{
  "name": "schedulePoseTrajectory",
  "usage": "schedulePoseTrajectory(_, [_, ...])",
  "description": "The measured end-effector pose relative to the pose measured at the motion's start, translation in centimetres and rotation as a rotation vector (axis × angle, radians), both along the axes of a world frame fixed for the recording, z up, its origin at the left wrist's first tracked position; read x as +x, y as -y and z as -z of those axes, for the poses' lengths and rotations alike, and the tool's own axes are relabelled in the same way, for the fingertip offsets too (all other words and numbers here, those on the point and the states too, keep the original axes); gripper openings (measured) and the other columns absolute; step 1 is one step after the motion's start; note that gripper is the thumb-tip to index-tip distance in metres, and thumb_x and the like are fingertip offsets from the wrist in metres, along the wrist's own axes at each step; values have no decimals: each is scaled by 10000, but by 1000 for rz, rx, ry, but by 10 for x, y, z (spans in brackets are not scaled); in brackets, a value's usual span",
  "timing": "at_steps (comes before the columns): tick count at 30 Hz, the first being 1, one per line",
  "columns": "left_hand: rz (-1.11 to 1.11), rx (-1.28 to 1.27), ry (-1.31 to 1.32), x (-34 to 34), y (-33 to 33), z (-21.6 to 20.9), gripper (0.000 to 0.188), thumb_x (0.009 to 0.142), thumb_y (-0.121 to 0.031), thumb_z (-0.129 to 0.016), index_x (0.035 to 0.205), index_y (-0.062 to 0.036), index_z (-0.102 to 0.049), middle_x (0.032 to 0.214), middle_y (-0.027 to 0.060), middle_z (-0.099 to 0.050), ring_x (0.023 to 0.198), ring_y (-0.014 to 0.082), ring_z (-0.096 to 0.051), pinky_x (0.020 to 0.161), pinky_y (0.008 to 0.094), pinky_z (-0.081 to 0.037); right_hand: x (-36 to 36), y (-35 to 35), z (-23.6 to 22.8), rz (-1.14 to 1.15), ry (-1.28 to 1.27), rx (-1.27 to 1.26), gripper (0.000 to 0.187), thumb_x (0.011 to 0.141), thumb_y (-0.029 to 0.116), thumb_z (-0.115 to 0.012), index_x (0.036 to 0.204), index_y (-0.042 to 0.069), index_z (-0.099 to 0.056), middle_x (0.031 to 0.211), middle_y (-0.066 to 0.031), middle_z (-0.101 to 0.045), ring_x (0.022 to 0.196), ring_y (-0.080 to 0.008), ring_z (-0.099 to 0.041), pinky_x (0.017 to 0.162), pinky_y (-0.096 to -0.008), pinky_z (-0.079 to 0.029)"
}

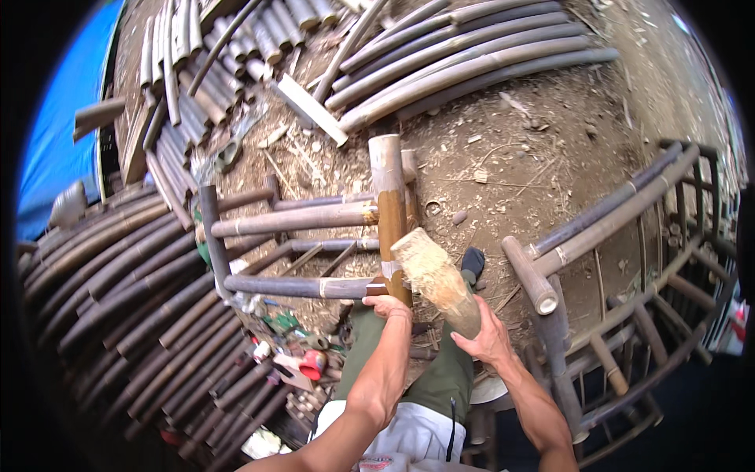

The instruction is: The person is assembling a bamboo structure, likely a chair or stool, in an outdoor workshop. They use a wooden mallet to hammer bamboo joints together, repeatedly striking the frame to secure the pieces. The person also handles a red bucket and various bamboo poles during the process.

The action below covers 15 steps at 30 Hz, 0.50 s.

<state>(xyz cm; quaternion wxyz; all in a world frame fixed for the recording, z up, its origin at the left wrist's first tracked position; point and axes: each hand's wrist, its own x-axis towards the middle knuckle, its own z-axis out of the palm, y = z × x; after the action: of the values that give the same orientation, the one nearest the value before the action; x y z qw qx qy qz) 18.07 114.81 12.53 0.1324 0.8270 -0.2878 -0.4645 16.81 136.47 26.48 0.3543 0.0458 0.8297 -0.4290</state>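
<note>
A thick wooden club (431, 271), its pale face rough and splintered, is in my right hand (481, 337), with the fingers wrapped round its narrower near end. The club's far end overlaps a stout bamboo post (388, 177) in this view; whether they touch I cannot tell. That post belongs to a bamboo frame (295, 221) whose rails run left to a dark upright (212, 236). My left hand (388, 307) is closed at the post's near end, by the joint with the nearest rail (299, 287). Some of its fingers are hidden.
Long bamboo poles (118, 291) are stacked on the left, with more poles (472, 59) at the back. Bamboo furniture (598, 228) stands on the right. Wood chips litter the dirt ground (543, 149). A red cup-like container (312, 364) lies among clutter beside my left leg.
</note>
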Motion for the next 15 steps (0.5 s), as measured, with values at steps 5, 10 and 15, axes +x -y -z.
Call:
schedulePoseTrajectory(5, [131, 35, 221, 30, 30, 32, 1034, 902, -771, -344, 1198, 191, -581, 1240, 291, -608, 1105, 371, -616, 929, 456, -493, -18, 18, 37, -287, -52, -63, 882, 702, 305, -809, 1429, 44, -383, 1213, -228, -587, 1062, -413, -626, 887, -466, -532])
schedulePoseTrajectory(10, [232, 62, 239, 47, 27, 44, 950, 907, -738, -370, 1101, 148, -651, 1132, 261, -671, 1031, 372, -652, 896, 459, -505, -46, 50, 63, -464, -187, -134, 888, 683, 309, -826, 1414, 37, -401, 1158, -205, -589, 1030, -384, -633, 868, -449, -538])
schedulePoseTrajectory(15, [217, 72, 214, 45, 35, 54, 849, 923, -673, -411, 1047, 126, -671, 1093, 247, -687, 994, 371, -667, 857, 469, -518, -59, 70, 85, -610, -286, -168, 913, 652, 294, -844, 1410, 30, -409, 1111, -194, -590, 1008, -379, -635, 852, -437, -542])
